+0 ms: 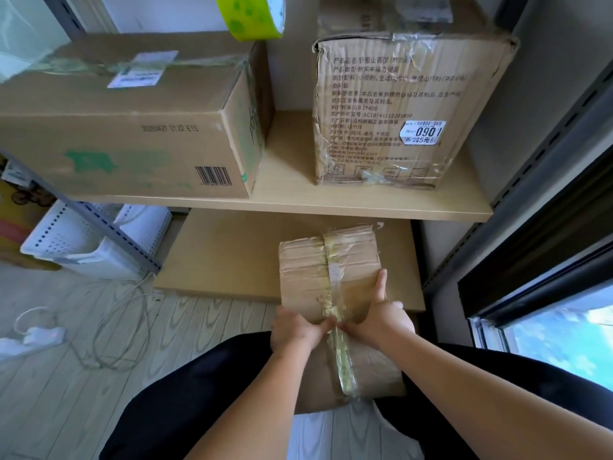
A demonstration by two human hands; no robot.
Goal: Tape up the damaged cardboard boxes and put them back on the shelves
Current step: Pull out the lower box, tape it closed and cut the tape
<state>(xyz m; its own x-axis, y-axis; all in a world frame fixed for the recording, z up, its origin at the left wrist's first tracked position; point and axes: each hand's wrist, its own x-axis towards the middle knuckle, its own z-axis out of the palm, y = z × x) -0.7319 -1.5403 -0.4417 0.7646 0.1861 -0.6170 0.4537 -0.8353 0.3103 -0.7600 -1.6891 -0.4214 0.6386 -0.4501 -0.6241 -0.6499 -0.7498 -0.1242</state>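
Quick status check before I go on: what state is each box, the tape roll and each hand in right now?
Small box: taped along its middle, resting on the lap and lower shelf.
Left hand: grip on the box's near edge, thumb pressing the tape strip.
Right hand: holds the box's right side.
Long box: closed, taped, on the upper shelf.
Upright box: crumpled, old tape peeling.
Tape roll: set on the long box.

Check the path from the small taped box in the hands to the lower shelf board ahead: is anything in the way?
Nothing visible blocks it. The small taped box already overlaps the lower shelf board, whose visible surface is bare. Both hands, left and right, hold its near end. The upper shelf overhangs the board's back.
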